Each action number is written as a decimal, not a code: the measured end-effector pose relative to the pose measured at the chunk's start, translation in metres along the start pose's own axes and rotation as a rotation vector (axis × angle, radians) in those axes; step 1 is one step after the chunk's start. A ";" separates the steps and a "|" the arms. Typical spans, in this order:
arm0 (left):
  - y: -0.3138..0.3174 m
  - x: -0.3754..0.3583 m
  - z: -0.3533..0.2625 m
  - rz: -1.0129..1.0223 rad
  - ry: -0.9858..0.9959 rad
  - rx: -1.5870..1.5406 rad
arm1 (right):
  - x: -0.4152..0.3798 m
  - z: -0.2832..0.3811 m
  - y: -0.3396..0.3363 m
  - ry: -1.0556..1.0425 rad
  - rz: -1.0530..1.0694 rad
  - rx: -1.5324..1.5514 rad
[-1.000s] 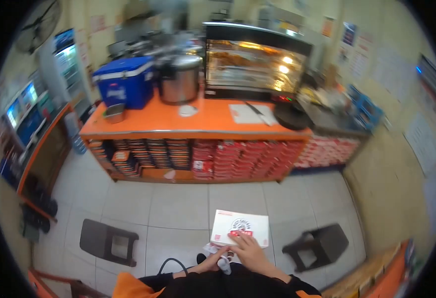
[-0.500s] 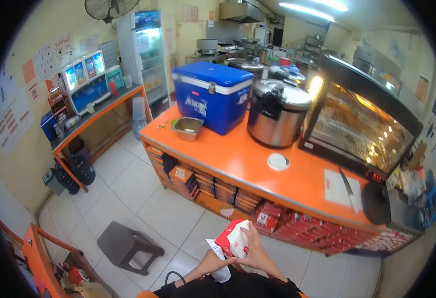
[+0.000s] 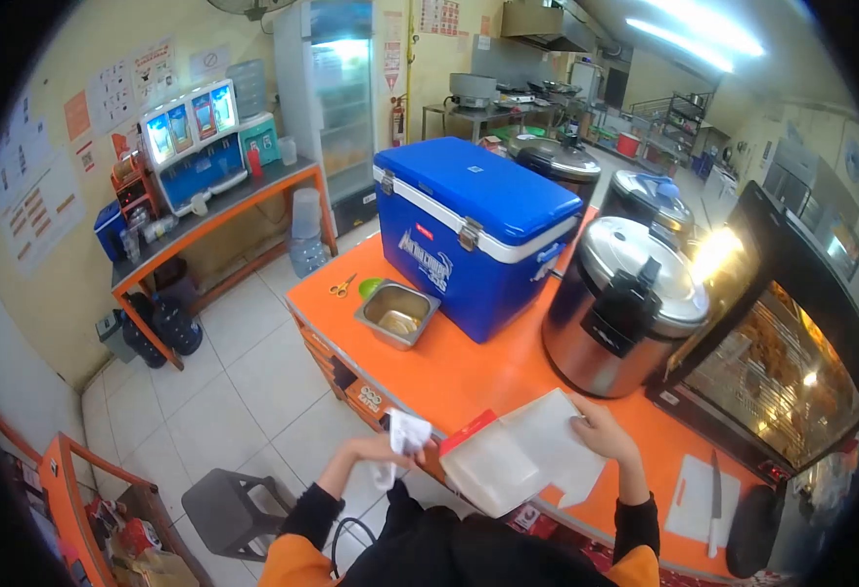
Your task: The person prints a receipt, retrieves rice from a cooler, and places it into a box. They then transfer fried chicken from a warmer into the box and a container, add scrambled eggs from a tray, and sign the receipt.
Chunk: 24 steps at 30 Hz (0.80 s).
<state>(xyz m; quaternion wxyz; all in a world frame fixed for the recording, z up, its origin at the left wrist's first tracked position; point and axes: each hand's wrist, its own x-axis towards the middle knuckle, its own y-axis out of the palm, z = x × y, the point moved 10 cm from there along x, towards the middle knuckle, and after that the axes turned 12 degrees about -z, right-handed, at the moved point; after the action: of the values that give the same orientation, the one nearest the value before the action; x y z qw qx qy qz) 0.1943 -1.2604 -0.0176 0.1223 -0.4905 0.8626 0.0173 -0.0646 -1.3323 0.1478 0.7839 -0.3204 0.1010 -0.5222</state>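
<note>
An opened paper box [image 3: 493, 465], white inside with a red edge, is tilted above the front edge of the orange counter [image 3: 337, 328]. My right hand [image 3: 601, 430] grips its raised lid flap on the right. My left hand [image 3: 383, 452] is closed on a crumpled white paper [image 3: 408, 435], to the left of the box, with the fingertips near the box's red edge. A metal tray [image 3: 398, 315] sits on the counter beyond my left hand, beside a small green item [image 3: 370, 288] and yellow scissors [image 3: 343, 285].
A blue cooler [image 3: 474, 230], a large steel rice cooker [image 3: 625, 303] and a glass food warmer [image 3: 767, 362] stand along the counter. A knife [image 3: 715, 504] lies on a white cutting board [image 3: 684, 499] at the right. A grey stool [image 3: 229, 514] stands at lower left.
The counter is now closer in view. The box, closed before, is now open and held over the counter edge. My left hand has come away from the box with the white paper.
</note>
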 end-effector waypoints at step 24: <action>-0.454 0.218 -0.472 -1.158 1.472 1.272 | 0.267 0.118 0.052 -0.020 0.111 -0.336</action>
<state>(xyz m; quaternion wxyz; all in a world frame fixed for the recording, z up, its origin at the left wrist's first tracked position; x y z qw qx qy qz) 0.3826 -1.7497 0.4311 -0.1984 -0.5557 0.2201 -0.7768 0.1485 -1.5084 0.2546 0.7478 -0.4461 0.1965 -0.4508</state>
